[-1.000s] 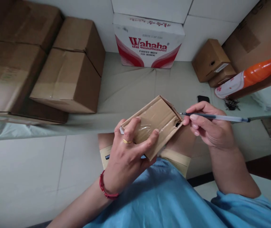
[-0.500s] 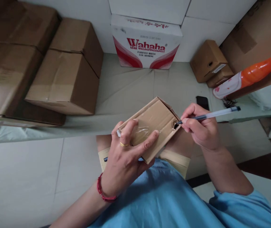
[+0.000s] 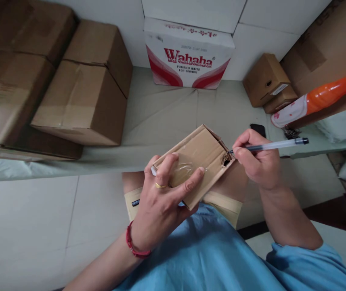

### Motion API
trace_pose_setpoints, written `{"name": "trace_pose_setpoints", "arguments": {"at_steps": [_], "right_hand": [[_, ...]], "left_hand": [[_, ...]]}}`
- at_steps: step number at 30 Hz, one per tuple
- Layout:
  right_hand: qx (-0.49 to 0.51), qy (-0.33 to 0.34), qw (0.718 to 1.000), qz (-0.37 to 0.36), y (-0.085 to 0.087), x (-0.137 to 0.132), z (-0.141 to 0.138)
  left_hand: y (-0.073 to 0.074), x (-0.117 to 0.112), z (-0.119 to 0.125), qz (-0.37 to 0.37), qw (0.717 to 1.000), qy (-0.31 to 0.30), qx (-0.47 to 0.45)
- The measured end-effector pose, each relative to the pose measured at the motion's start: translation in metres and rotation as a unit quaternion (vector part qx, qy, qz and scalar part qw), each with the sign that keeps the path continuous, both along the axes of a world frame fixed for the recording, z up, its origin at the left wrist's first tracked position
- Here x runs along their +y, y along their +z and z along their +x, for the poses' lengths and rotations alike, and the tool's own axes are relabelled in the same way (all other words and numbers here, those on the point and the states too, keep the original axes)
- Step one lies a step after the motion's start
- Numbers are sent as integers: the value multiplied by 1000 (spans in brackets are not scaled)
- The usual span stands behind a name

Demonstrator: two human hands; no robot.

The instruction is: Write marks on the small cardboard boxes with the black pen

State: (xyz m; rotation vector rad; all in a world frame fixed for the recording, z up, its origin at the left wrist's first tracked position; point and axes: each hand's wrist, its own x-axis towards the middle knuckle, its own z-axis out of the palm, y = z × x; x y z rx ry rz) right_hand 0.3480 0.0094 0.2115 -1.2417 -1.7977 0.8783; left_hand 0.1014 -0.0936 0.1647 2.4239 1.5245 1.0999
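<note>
My left hand [image 3: 169, 188] grips a small brown cardboard box [image 3: 195, 155] from its near left side, with the thumb and fingers spread over its upper face. A crumpled strip of clear tape lies on that face. Near the right corner of the box is a ragged, torn hole [image 3: 226, 160]. Pinched in my right hand [image 3: 256, 159] is a pen [image 3: 271, 145] with a clear barrel and a black end. Its tip is at the upper edge of the hole. The box is held tilted above my lap.
Large cardboard boxes [image 3: 78, 93] stand on the left of the cloth-covered table [image 3: 160, 117]. At the back is a white and red Wahaba-style water carton [image 3: 189, 56]. To the right are a small carton [image 3: 265, 79], a black phone [image 3: 257, 129] and an orange bottle [image 3: 321, 99].
The pen tip has moved from inside the torn hole to its upper edge, so more of the hole shows. My left hand keeps its hold on the box.
</note>
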Motion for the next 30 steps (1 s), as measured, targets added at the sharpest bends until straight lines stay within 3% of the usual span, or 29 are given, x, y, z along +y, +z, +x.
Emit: {"name": "trace_pose_setpoints", "arguments": {"at_steps": [3,18,24,30], "right_hand": [[14,-11,1000,-11,-1,-1,2],[9,60,996,-63,6,-6,-1],[20,18,999,-48,2,-5,2],[1,54,997,-61,7,-6,-1]], "left_hand": [[0,0,0,-4,1000,1,2],[-3,-1,0,2,1000,6,-3],[-2,-1,0,2,1000,7,1],[-2,-1,0,1,1000,3,1]]}}
